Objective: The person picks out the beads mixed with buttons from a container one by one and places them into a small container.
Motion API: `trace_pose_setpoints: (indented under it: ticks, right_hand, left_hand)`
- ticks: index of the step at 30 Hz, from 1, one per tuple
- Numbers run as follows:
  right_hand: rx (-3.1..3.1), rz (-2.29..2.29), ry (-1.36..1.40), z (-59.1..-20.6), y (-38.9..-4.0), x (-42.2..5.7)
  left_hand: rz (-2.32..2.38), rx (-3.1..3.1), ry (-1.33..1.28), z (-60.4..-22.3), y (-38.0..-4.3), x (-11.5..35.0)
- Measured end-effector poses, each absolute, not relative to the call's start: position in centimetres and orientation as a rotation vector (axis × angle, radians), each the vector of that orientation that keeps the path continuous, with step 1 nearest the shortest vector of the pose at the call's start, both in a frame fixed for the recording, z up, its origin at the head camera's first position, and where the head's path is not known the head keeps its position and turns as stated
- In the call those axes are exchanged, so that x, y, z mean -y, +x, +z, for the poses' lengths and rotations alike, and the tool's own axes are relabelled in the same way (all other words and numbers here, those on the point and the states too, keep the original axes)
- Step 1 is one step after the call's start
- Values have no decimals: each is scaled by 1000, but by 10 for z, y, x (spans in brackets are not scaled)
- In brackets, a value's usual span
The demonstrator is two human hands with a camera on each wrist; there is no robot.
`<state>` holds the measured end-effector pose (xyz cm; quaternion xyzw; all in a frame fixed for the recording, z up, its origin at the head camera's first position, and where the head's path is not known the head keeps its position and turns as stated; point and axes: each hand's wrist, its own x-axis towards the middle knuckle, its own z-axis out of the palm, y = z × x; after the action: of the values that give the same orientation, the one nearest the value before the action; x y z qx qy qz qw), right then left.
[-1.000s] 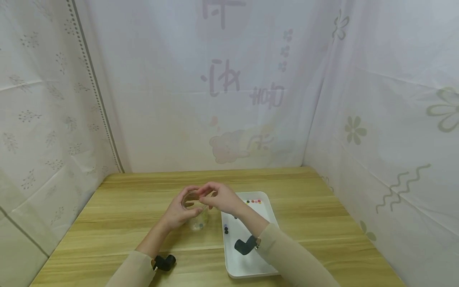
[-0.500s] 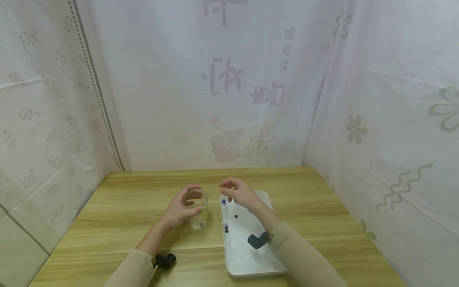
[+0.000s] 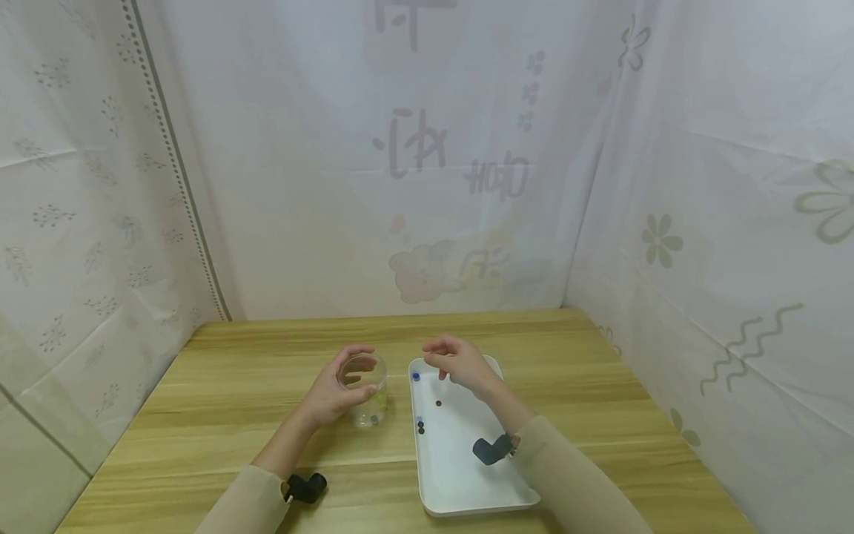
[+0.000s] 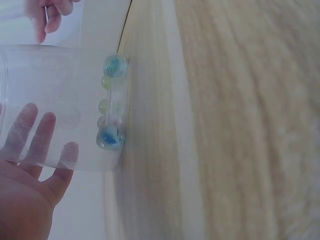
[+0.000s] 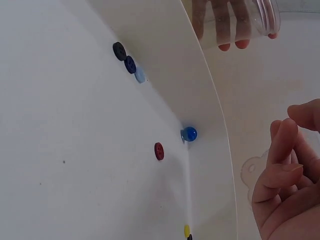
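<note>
My left hand (image 3: 333, 391) grips a clear plastic jar (image 3: 366, 419) around its side, on the wooden table left of the tray. In the left wrist view, two larger marbles with blue-green swirls (image 4: 115, 66) and several small greenish ones (image 4: 104, 106) lie at its bottom. Above the far part of the white tray (image 3: 467, 475) hovers my right hand (image 3: 463, 365), fingers loosely bent, nothing visible between thumb and forefinger. A blue marble (image 5: 189, 134) rests against the tray wall, near a dark red button (image 5: 159, 151).
Along the tray's left wall lie a black button (image 5: 119, 51), a navy button (image 5: 130, 64) and a light blue button (image 5: 140, 75). A yellow button (image 5: 187, 230) shows at the frame's bottom. Patterned white curtains (image 3: 300, 222) hang behind the table (image 3: 267, 363).
My right hand has moved from over the jar's mouth rightward to above the tray's far part. The left hand and jar have stayed in place.
</note>
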<state>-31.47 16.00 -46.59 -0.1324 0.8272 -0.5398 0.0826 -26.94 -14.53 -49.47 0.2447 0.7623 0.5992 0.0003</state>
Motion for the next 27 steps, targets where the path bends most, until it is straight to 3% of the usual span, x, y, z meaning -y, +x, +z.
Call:
trace_pose_setpoints:
  ticks: [27]
  right_hand:
    - [-2565,-1485,-276,-476,-323,-155]
  left_hand:
    - [1890,-2411,779,-494,-268,145]
